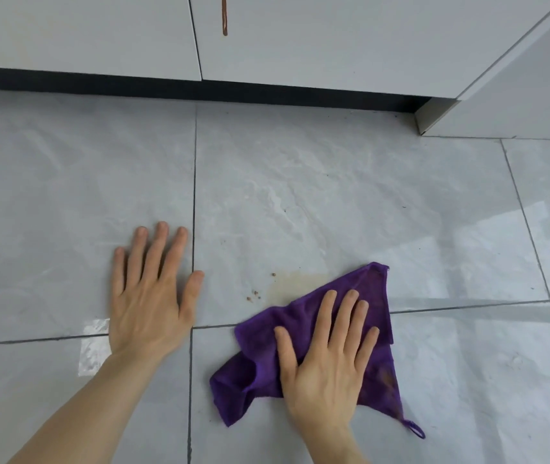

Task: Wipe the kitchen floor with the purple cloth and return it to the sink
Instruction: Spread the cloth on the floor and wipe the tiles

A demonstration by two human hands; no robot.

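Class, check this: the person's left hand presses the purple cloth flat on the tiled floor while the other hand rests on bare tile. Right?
Wrong hand. In the head view the right hand presses the purple cloth flat; the left hand rests on bare tile.

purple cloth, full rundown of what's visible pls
The cloth is purple, with a soft, towel-like look. It lies crumpled and roughly triangular on the grey tiled floor, with a small hanging loop at its near right corner. A brownish stain shows on its right part. The right hand presses flat on it, fingers spread; the left hand rests on bare tile, apart from it. Its far edge meets a yellowish smear, with brown crumbs just left of that.
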